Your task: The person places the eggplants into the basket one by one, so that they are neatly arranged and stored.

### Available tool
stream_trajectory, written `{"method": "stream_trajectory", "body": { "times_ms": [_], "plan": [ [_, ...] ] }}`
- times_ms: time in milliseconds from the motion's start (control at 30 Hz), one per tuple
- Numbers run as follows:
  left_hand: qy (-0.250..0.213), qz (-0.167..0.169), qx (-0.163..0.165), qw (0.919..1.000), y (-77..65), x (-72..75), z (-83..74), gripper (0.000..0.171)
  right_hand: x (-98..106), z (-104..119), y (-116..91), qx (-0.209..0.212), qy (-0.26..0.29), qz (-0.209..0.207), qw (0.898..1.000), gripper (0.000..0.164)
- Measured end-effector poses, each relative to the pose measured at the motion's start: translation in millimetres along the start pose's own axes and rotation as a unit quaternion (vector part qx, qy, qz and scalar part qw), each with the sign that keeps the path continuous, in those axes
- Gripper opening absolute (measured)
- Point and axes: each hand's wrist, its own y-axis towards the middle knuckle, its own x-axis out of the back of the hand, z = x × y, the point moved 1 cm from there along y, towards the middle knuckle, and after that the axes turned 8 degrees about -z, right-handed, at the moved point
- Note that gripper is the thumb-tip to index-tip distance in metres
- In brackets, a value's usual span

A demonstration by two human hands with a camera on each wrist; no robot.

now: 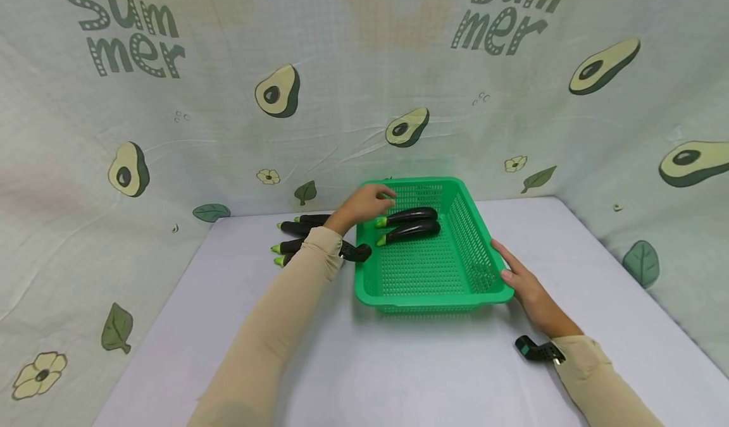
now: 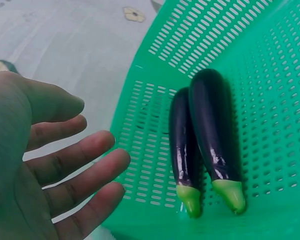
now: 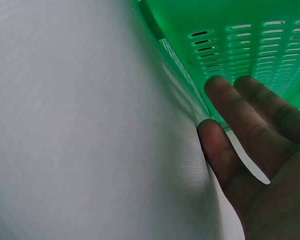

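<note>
A green plastic basket with slotted walls stands on the white table. Two dark purple eggplants lie side by side inside it, a farther eggplant and a nearer eggplant, their green stem ends pointing left. My left hand hovers over the basket's left rim, fingers spread and loosely bent, holding nothing; the left wrist view shows it apart from both eggplants. At the right rim my right hand holds the basket, thumb at the rim. Its other fingers lie against the outer wall, low by the tabletop.
Left of the basket, several more eggplants lie on the table, partly hidden by my left forearm. A cloth printed with avocados hangs behind the table and along its sides.
</note>
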Motion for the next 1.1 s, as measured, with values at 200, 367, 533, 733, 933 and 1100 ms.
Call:
{"method": "stream_trajectory", "body": {
  "times_ms": [200,367,533,733,933,1100],
  "plan": [
    [-0.025,-0.031,0.007,0.9992,-12.3,8.1,3.1,0.034,-1,-1,0,0.003,-0.001,-0.003,1.000,0.058],
    [-0.062,-0.056,0.001,0.9965,-25.2,14.9,11.6,0.034,-1,-2,0,-0.001,-0.003,-0.003,1.000,0.058],
    [-0.114,-0.072,-0.002,0.9908,-36.0,21.3,19.7,0.035,-1,-1,0,0.003,-0.005,-0.003,1.000,0.057],
    [-0.141,-0.093,0.005,0.9856,-48.3,28.5,27.2,0.031,0,0,0,-0.001,-0.006,-0.004,1.000,0.058],
    [-0.137,-0.108,0.005,0.9846,-56.3,31.7,40.0,0.034,0,1,1,-0.002,-0.011,-0.004,1.000,0.058],
    [-0.139,-0.110,0.005,0.9842,-63.6,33.0,46.4,0.038,0,1,1,0.003,-0.009,-0.006,1.000,0.058]
  ]
}}
